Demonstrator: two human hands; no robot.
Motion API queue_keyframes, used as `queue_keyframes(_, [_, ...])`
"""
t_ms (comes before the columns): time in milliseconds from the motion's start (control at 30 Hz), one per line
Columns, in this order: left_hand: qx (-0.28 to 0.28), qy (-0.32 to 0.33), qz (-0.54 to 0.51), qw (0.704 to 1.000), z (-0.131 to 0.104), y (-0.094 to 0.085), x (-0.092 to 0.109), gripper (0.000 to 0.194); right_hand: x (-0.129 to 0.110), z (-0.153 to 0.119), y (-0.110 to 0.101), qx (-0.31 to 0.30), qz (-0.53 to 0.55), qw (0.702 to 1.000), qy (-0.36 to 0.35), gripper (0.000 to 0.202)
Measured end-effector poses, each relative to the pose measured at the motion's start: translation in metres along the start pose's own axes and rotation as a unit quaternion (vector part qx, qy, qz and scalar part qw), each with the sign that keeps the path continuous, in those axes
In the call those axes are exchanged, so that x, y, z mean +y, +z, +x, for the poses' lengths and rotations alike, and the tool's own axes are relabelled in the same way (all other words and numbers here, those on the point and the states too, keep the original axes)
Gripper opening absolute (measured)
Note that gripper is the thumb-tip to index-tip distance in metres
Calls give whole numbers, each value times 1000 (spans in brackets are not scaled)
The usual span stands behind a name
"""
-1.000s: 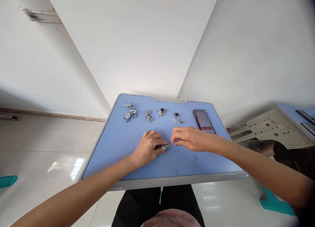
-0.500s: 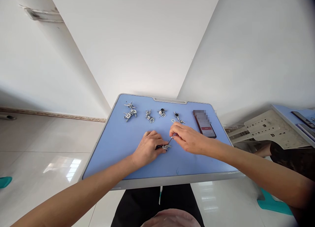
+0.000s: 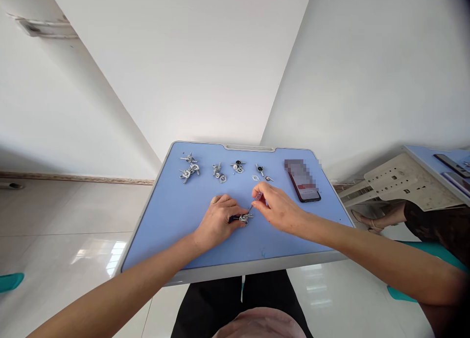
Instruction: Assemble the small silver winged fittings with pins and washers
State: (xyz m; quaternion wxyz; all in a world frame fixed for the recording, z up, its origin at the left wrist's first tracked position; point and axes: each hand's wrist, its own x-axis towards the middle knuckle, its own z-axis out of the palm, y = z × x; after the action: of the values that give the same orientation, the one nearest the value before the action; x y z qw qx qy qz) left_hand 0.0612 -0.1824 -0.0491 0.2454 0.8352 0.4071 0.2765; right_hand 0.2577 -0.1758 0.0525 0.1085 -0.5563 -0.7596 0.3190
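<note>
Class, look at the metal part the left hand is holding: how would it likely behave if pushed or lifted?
The metal part would probably feel stiff, given its metallic look. Its uneven, jutting outline suggests it would rock or catch rather than roll. It is likely easy to lift, being small beside the left hand.

Bright, soft light, pane-shaped glare on glossy floor [image 3: 82, 257], dark, blurry right-hand corners.

You seem to be in a classroom. Your blue school desk [image 3: 169, 211] stands lower centre, another desk [image 3: 422, 154] far right.
</note>
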Motion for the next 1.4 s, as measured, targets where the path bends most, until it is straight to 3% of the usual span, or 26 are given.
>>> queue_keyframes(100, [-2, -2, -2, 1000, 0, 0, 0, 23, 4, -1, -2, -5, 104, 994, 18, 1])
queue_keyframes(200, [-3, -5, -3, 1000, 0, 0, 0, 21, 11, -3, -5, -26, 135, 990, 18, 5])
queue_keyframes(300, [0, -1, -3, 1000, 0, 1, 0, 18, 13, -3, -7, -28, 60, 998, -8, 8])
queue_keyframes(467, [0, 3, 2, 1000, 0, 1, 0, 16, 7, 0, -2, 27, -129, 990, -49, 19])
queue_keyframes(667, [-3, 3, 4, 1000, -1, 0, 1, 17, 8, -1, 1, 30, 8, 996, -89, 20])
queue_keyframes(800, [-3, 1, 4, 1000, 0, -1, 1, 18, 7, -5, 0, 11, 91, 994, -57, 20])
queue_keyframes(1000, [3, 1, 3, 1000, 0, 0, 1, 23, 8, -4, 3, 68, 67, 988, -124, 12])
queue_keyframes(1300, [10, 2, -1, 1000, -2, 1, 0, 21, 20, 0, -14, -27, 37, 982, -184, 39])
queue_keyframes(1400, [12, 7, 4, 1000, -1, 1, 0, 19, 20, 2, -10, -45, 26, 989, -136, 37])
